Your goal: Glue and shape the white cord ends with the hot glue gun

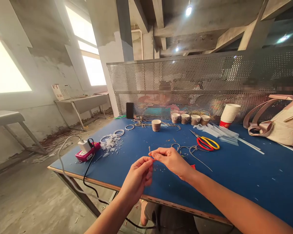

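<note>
Close pinching over a smooth blue tabletop (246, 182)

In my head view, a small pale cup wrapped in coarse brown material (156, 126) stands upright beyond the hands. Four similar rough-sided cups (195, 120) line up near the grey perforated metal screen (141, 78). Right of them I see glossy translucent plastic sticks (216, 132), loosely bundled, and a leaning stack of smooth white paper cups (230, 113). Metal scissors with looped red and yellow handles (208, 143) lie beside thin, curling grey-brown cord (193, 152). Thin white rings (118, 132) rest near crumbly pale scraps (112, 145).

My bare right hand (172, 161) reaches in from the right, palm down, thumb and index pinching a thin tan cord-like piece (149, 149); its tip pokes up past them, above the tabletop. My bare left hand (139, 174) rises from below to meet it, thumb and index pressed together, the other fingers curled. I cannot tell what lies between the left fingertips.
</note>
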Tool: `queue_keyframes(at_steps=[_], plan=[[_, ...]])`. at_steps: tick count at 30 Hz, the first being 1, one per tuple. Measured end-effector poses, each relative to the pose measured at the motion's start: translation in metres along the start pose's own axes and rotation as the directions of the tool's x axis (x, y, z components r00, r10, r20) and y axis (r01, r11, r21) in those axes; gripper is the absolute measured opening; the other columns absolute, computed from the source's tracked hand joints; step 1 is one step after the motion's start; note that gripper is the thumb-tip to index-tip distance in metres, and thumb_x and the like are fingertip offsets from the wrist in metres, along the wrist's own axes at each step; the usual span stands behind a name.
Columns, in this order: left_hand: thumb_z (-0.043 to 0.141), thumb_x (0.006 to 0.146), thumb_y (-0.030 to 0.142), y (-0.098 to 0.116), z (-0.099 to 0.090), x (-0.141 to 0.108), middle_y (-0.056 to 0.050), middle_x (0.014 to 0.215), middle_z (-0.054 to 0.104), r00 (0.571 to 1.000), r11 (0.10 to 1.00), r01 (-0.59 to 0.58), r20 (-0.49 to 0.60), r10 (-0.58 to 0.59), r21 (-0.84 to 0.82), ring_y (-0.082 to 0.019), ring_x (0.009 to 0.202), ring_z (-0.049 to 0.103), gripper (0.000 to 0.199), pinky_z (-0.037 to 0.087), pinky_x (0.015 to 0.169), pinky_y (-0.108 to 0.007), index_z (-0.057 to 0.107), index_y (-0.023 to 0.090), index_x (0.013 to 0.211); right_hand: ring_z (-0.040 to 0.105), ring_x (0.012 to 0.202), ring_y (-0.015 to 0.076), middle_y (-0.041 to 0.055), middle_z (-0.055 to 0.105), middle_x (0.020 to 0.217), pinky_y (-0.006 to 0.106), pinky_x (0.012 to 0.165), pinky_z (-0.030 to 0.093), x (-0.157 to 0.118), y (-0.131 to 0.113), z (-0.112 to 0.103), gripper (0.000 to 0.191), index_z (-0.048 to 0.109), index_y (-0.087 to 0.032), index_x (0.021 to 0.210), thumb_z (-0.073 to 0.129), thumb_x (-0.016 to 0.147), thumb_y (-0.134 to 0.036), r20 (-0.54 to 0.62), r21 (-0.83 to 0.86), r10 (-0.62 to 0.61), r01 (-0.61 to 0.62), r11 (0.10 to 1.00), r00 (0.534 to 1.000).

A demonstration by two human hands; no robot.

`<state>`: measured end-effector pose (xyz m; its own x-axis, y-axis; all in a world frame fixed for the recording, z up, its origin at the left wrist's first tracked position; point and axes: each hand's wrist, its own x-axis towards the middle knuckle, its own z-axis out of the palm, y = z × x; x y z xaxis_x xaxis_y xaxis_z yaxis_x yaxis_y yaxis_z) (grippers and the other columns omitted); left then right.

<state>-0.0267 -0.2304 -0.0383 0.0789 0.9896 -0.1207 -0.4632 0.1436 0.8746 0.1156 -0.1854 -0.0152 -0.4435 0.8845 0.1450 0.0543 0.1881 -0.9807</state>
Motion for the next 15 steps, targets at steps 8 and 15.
queue_keyframes(at_steps=[8,15], plan=[[0.073,0.067,0.038,-0.007,0.002,0.001,0.006,0.053,0.047,0.993,0.996,-0.086,-0.084,0.087,0.016,0.000,0.039,0.021,0.028,0.014,0.037,-0.013,0.059,0.015,0.075,0.061,0.077,0.0176,0.0033,0.070,0.083,0.029,0.072,0.048,-0.017,0.006,0.008,0.025,0.068,-0.016,0.089,0.056,0.080,-0.036,-0.113,-0.120,-0.051,0.037,0.992,0.992],[0.072,0.067,0.038,-0.012,0.003,0.001,0.007,0.055,0.049,0.987,0.994,-0.108,-0.118,0.111,0.031,0.001,0.036,0.022,0.027,0.014,0.037,-0.015,0.058,0.015,0.073,0.055,0.068,0.0152,0.0010,0.063,0.072,0.026,0.063,0.044,-0.028,0.006,0.020,0.018,0.066,-0.019,0.074,0.055,0.081,-0.033,-0.160,-0.194,-0.146,0.114,0.974,0.976]])
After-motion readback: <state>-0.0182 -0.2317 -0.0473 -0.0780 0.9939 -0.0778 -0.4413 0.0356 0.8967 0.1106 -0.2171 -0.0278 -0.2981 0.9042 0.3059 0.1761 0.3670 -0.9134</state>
